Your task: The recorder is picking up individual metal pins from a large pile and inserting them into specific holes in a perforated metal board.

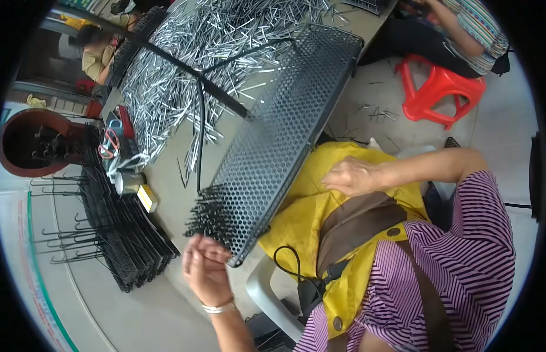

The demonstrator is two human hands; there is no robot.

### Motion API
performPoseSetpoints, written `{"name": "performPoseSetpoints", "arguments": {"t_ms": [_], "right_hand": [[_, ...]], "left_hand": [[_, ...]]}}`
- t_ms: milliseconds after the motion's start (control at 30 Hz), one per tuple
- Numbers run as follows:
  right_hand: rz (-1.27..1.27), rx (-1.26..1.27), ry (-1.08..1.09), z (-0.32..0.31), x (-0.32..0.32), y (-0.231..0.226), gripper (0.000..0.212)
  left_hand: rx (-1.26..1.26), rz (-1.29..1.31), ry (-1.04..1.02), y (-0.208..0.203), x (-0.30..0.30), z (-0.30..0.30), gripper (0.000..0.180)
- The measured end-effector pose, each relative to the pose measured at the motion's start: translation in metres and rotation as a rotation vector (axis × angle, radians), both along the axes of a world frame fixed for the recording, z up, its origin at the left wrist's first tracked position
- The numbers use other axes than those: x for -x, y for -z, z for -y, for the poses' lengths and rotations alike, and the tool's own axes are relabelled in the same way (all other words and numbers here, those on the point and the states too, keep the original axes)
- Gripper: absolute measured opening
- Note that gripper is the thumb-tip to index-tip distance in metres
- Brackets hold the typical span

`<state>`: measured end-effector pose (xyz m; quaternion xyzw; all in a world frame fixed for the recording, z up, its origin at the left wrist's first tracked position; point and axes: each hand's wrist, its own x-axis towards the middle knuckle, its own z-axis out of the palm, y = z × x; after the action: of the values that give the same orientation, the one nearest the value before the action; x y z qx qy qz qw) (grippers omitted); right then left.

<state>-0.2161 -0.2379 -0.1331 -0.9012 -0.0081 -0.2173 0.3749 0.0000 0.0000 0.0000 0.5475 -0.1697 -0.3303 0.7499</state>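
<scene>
A black perforated metal rack (279, 126) slants across the table edge and over my lap. Packed upright in its near left corner is a cluster of black rods (211, 217). My left hand (207, 264) is at that corner, its bent fingers close against the rods' lower ends; their slightly blurred tips hide anything small between them. Over the yellow apron (314, 170) on my lap, my right hand (350, 176) is curled closed beside the rack's right edge. What it holds, if anything, does not show. A black bar (167, 56) with bent side wires reaches down to the rack's mesh.
Loose silver metal rods (185, 76) are heaped across the table (167, 176). At left stand stacked black racks with hooks (117, 229), a metal cup (129, 182), a yellow box (147, 198) and scissors (110, 144). A red stool (440, 91) and other people are beyond.
</scene>
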Motion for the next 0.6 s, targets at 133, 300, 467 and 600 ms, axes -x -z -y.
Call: {"name": "performPoseSetpoints", "arguments": {"t_ms": [133,300,467,600], "right_hand": [[-0.118,0.006,0.034,0.022,0.025,-0.005,0.016],[-0.321,-0.147,0.036,0.025,0.040,0.022,0.015],[-0.592,-0.353,0.003,0.032,0.037,0.030,0.018],[-0.665,-0.511,0.064,0.030,0.035,0.035,0.016]], "left_hand": [[-0.168,0.205,-0.080,-0.016,-0.047,0.056,0.031],[-0.465,0.530,-0.040,-0.001,-0.104,0.143,0.029],[-0.519,0.820,0.198,0.044,-0.156,0.230,0.030],[-0.796,1.008,0.277,0.077,-0.190,0.307,0.048]]}}
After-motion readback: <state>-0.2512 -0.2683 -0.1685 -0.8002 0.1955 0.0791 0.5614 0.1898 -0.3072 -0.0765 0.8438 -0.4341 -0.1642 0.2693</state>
